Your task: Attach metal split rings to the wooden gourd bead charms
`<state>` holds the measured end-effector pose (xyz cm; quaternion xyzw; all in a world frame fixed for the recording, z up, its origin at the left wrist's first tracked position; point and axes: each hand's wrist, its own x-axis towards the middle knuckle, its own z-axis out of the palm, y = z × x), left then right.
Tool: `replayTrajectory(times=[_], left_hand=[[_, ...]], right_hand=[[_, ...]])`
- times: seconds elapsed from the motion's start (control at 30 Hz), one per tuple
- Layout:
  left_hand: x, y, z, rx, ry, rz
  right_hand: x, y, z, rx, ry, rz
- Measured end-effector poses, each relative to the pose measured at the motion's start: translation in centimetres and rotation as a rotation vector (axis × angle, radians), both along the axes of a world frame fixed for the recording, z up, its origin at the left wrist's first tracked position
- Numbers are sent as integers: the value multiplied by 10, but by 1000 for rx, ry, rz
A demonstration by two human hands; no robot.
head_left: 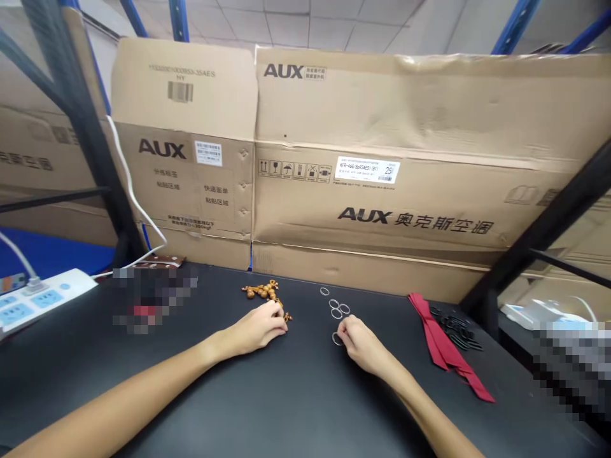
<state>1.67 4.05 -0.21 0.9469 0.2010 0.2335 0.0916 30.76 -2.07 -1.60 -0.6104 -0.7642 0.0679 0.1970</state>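
Observation:
My left hand (261,327) is closed, its fingertips on a small brown bead charm (287,317) that pokes out past them. Just beyond it lies a cluster of similar brown bead charms (262,291) with knotted cords. To the right, my right hand (365,346) has thumb and fingers pinched at the edge of a silver metal ring (337,340), and part of that ring is hidden. Farther back, several more rings lie flat, among them a lone ring (324,291) and a touching group with a ring (337,313) in front.
Folded red ribbon strips (436,337) and a pile of black cords (458,329) lie on the black table (267,407) at the right. A white power strip (48,296) sits at the left edge. Large cardboard boxes (305,210) wall off the back, between dark shelf posts (90,140).

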Motion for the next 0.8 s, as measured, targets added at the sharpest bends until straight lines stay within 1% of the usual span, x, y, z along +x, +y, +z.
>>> replayTrajectory(times=[0.13,0.23,0.3,0.4,0.53,0.67,0.8], left_hand=[[3,2,-1,50,-15,7],[4,3,-2,38,-22,-1],[5,4,-2,26,-23,-7],[6,6,-3,22,-24,-7],[7,8,-6,5,-13,-10],[7,10,-6,2,-9,-15],[7,14,-3,32,22,-30]], right_hand=[[-14,-4,5,-15,-50,-10],[-20,-6,10,-23,-36,-19],[-23,-6,14,-57,-56,-21],[-28,-4,21,-162,-179,-17],[-35,0,27,-208,-217,-45],[-35,0,29,-218,-175,-36],[-25,0,29,-203,-67,-4]])
